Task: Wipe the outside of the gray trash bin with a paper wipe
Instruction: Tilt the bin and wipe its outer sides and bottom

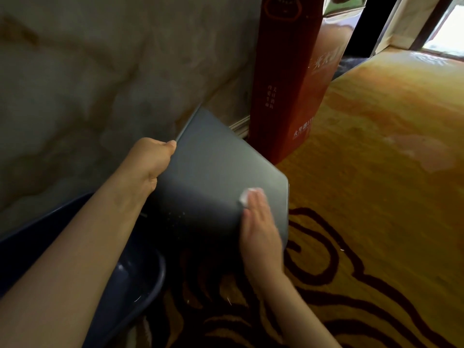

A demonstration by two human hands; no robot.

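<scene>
The gray trash bin (pixel 213 172) is tipped over toward the wall, its flat side facing up at me. My left hand (pixel 150 159) grips its rim at the upper left, fingers curled over the edge. My right hand (pixel 258 222) lies flat on the bin's side near its lower right corner. Under those fingertips is a small white paper wipe (pixel 247 195), pressed against the gray surface and mostly hidden by the fingers.
A tall red cardboard box (pixel 288 84) stands just behind the bin against the marbled wall (pixel 88 71). A dark blue basin (pixel 125 285) sits at lower left under my forearm. Yellow carpet with dark red swirls (pixel 376 172) spreads to the right.
</scene>
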